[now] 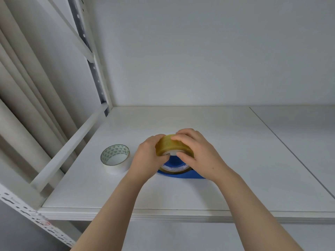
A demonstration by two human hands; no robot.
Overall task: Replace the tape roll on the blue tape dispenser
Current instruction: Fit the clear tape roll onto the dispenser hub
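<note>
We see both hands gripping a yellowish clear tape roll that sits on the blue tape dispenser mid-shelf. Our left hand curls its fingers around the roll's left side, our right hand clamps the top and right. A white tape roll stands just to the left.

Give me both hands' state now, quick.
Left hand: closed on the yellow tape roll, over the blue dispenser.
Right hand: closed on the same roll.
</note>
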